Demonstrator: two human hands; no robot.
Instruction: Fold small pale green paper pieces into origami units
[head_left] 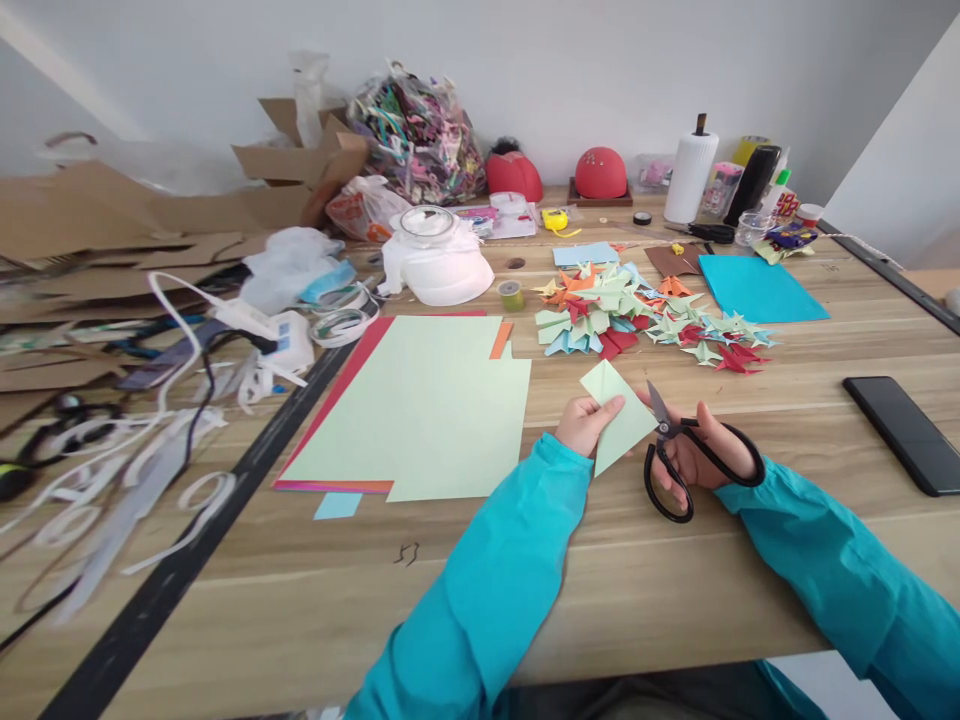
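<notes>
Between thumb and fingers, my left hand (586,424) pinches a piece of pale green paper (624,432), which has a crease near its upper corner. My right hand (701,455) is in the black handles of a pair of scissors (663,428). The blades are spread and point up and left, close to the paper's right edge. Some right-hand fingers are hidden behind the handles and the paper. Beyond my hands lies a heap of folded paper cranes (600,310) in green, red, orange and blue.
Large pale green sheets (420,410) lie left over red ones, with a small blue paper piece (338,505) below. A phone (904,432) rests at right. Behind are a turquoise sheet (765,288), a thread spool (511,295) and a white bottle (691,178). Cables and cardboard (82,215) crowd the left.
</notes>
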